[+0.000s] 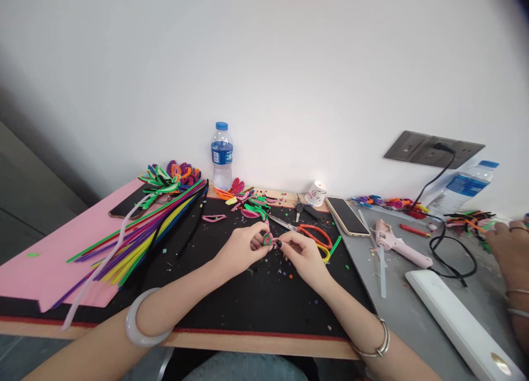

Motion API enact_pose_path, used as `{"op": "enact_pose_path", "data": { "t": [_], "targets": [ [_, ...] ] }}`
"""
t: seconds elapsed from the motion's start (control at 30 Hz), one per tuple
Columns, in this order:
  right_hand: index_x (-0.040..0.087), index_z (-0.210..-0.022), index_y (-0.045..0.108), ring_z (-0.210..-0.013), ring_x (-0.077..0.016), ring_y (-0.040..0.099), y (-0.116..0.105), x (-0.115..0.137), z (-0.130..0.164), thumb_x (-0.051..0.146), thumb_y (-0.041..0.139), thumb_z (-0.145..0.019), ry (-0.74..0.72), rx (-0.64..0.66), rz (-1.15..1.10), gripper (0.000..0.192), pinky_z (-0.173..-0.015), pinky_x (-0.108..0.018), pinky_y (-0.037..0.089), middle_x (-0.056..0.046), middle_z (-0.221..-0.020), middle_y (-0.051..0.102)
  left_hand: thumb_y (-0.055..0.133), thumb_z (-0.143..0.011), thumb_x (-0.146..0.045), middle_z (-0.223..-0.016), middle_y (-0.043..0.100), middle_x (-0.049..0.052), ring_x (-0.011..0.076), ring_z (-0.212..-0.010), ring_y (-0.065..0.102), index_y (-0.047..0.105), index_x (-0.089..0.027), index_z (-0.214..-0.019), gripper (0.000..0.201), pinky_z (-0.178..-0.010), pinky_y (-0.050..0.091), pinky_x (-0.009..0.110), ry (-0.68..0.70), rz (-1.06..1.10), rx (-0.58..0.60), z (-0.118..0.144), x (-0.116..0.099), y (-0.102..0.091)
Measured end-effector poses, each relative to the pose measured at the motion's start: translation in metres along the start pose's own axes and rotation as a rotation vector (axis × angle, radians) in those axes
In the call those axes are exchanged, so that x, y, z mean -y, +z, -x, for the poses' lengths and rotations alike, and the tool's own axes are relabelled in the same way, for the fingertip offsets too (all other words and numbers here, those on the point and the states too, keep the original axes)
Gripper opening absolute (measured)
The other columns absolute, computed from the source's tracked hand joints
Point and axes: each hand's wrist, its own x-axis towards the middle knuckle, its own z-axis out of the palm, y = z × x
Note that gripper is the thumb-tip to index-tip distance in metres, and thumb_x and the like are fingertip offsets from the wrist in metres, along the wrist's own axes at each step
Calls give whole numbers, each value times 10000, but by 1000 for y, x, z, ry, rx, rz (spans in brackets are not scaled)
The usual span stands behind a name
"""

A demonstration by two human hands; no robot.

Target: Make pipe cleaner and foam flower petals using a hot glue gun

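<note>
While pinching a small pink-and-green pipe-cleaner loop [268,239] between fingertips, left hand [242,248] and right hand [301,253] closed on it, just in front of orange-handled scissors [308,231], above black mat [248,293].

Half-seen bits around the hands

A pink-and-green loop [268,239] sits mostly hidden between fingertips; another person's hand [507,247], far right of the right hand [303,254], is cut by the edge.

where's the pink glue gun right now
In the head view the pink glue gun lies on the grey table to the person's right, between the phone and the looped black cable.
</note>
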Motion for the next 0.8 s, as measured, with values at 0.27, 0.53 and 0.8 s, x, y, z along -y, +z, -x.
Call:
{"op": "enact_pose_path", "data": {
  "t": [0.27,0.53,0.8],
  "targets": [
    [164,-719,598,-483,-106,459,-2,-2,-1,382,560,-799,57,-50,-116,236,-474,-234,394,22,-553,504,626,-727,-274,-726,667,-6,142,-643,638,565,-219,-1096,378,-669,522,247,22,-101,38,0,3,-1],
    [155,-714,614,-476,-94,442,-2,-6,-3,406,565,-803,89,-44,-209,272,-468,-224,386,22,-544,504,617,-733,-262,-671,598,-30,111,-589,588,593,-210,-995,268,-626,484,210,51,-118,128,1,0,-1],
    [155,-731,629,-474,-93,429,-2,-8,-3,404,562,-809,107,-3,-266,269,-476,-226,375,27,-540,494,632,-726,-297,-619,562,-51,99,-544,553,569,-199,-935,240,-578,437,191,24,-130,180,1,-2,-2]
  ]
}}
